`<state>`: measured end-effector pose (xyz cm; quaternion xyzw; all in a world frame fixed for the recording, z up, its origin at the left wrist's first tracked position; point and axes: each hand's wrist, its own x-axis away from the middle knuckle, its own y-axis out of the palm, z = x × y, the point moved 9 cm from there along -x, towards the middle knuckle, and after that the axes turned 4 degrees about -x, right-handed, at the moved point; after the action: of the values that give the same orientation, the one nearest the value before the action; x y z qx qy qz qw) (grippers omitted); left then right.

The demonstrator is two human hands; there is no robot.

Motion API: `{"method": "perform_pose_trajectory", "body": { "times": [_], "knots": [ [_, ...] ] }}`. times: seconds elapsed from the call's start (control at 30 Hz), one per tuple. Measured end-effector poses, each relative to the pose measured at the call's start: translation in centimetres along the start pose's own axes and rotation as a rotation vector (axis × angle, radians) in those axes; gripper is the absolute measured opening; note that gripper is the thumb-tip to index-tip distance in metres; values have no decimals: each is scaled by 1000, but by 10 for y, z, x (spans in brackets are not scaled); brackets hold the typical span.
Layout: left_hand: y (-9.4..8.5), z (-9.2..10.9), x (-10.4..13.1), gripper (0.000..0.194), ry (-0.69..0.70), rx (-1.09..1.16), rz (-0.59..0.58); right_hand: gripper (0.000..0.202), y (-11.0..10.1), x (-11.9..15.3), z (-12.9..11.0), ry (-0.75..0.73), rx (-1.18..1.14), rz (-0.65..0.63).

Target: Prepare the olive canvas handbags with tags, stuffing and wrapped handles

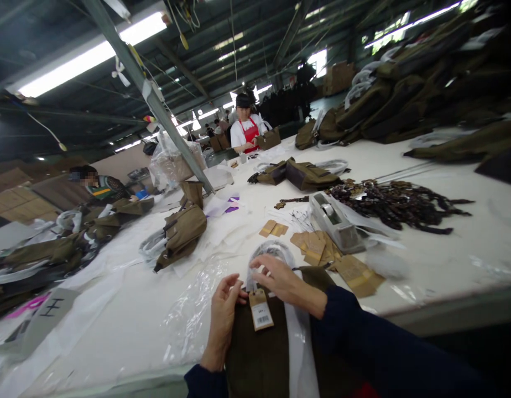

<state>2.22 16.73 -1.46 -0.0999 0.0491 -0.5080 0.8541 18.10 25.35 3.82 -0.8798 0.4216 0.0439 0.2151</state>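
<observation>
Bag (250, 359) at tagging, we judge: left hand (224, 305) at ten o'clock of its tag (260, 313), right hand (285, 283) at one, both curled, grips unclear; steadying needed next.

I make out the bag (255, 359) as dark olive-brown, with a milky white wrapping strip (302, 354) against it. The tag (261, 310) comes through tan — a white label on it, printed with black bars. From my end the sleeves (363, 331) read navy. I get a white tabletop (147, 326), a grey tape dispenser (333, 224), golden-tan cards (359, 273) and dark brown straps (396, 204). One co-worker (250, 135) shows me a red apron over white — vivid against the olive.
</observation>
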Motion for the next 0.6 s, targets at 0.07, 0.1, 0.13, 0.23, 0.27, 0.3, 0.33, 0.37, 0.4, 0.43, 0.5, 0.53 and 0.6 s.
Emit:
{"method": "perform_pose_trajectory", "body": {
  "times": [0.07,0.1,0.13,0.23,0.27,0.3,0.33,0.37,0.4,0.43,0.5,0.53,0.6],
  "knots": [
    [-10,7,-11,43,15,-47,33,21,-31,12,-14,-51,-26,51],
    [-12,10,-18,40,17,-76,28,20,-45,21,-18,-54,-33,67],
    [-11,13,-25,38,12,-105,6,19,-58,31,-17,-33,-34,79],
    [8,13,-46,36,-42,-177,-136,18,-87,74,0,90,-9,135],
    [16,12,-51,37,-63,-193,-187,18,-94,91,8,125,7,172],
    [24,10,-54,38,-81,-205,-234,19,-101,109,17,151,24,224],
    [32,9,-56,39,-93,-213,-273,21,-107,128,25,181,34,292],
    [38,8,-58,40,-99,-219,-306,23,-112,147,35,216,35,358],
    [42,8,-58,41,-98,-220,-330,26,-116,166,44,254,29,421],
    [45,10,-56,42,-93,-217,-348,30,-118,183,53,296,13,476],
    [45,18,-51,43,-75,-196,-368,39,-115,214,70,385,-60,555],
    [44,25,-47,42,-64,-180,-373,44,-111,226,79,431,-123,584],
    [41,41,-36,39,-40,-144,-382,52,-96,245,98,509,-310,611]
  ]
}}
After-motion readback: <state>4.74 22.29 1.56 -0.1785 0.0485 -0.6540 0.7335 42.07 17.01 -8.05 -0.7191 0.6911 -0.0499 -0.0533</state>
